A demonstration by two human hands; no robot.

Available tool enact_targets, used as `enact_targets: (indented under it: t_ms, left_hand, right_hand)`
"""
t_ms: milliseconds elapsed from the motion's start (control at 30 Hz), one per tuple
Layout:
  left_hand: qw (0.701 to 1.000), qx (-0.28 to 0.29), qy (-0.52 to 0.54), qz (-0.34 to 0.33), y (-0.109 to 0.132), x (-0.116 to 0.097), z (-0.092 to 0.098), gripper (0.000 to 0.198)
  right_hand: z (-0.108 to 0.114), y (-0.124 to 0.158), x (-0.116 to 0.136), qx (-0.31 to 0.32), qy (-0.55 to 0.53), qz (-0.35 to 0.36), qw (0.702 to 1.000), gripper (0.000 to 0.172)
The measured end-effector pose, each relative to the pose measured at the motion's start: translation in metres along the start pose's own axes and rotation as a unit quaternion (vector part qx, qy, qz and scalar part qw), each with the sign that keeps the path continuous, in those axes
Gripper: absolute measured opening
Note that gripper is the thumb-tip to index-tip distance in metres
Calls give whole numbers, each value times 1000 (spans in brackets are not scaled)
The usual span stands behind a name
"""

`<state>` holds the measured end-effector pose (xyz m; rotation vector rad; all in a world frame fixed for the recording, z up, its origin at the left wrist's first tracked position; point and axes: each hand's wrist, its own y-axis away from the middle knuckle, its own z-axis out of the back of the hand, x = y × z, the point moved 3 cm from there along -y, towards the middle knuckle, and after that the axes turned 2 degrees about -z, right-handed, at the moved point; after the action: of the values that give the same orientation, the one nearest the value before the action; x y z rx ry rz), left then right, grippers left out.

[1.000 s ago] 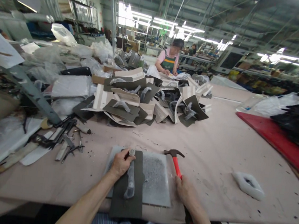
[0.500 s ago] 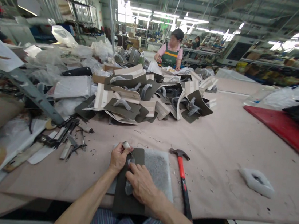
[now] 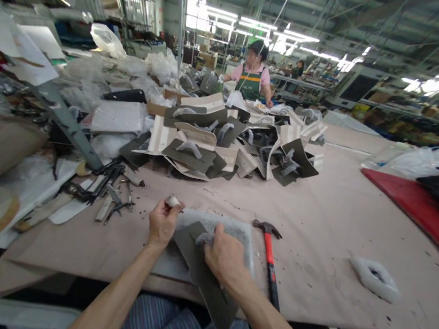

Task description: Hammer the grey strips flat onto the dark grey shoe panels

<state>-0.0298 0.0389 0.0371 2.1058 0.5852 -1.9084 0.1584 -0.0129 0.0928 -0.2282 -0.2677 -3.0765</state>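
My left hand is closed around a small tool with a whitish wrapped grip; its working end is hard to make out. Closed on the plastic-wrapped handle of a dark olive panel is my right hand. The panel lies tilted, its upper corner over a pale speckled board and its lower end past the table edge above my lap. Most of the handle is hidden under my fingers. A claw hammer with a red and black handle rests right of the board.
Beyond the board is a heap of similar panels with wrapped handles. Several hand tools lie to the left near a metal post. A white wrapped bundle and a red board are at right. A co-worker stands behind the heap.
My right hand has taken hold of the handle, and the panel has turned, its lower end swinging right. My left hand has moved left, away from the panel, with the small tool.
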Motion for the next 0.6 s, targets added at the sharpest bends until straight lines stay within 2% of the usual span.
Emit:
enact_targets:
  t_ms: [67,167,267,367,467,533,600]
  left_hand:
    - [1000,9,-22,-9,2,-1,1,32]
    - [996,71,-59,-17,8,-1,-7,26]
    - [982,114,-140,-55,13,0,-17,18]
    - [956,134,-226,-132,16,-4,-25,15]
    - [937,145,-253,-192,14,-14,-28,18]
    - [937,162,-252,-180,10,-21,-30,19]
    - [950,175,-223,-128,7,-22,-32,19]
  right_hand:
    - [0,-2,2,0,-71,-23,997,37]
    - [-6,0,9,-18,-143,-44,989,45]
    - [-15,1,13,-45,-143,-73,986,47]
    - [-22,0,16,-59,-134,-70,987,41]
    - [-28,-1,21,-67,-128,-59,988,38]
    - [-30,-3,25,-76,-127,-60,987,41]
    - [-30,-5,29,-84,-130,-61,986,42]
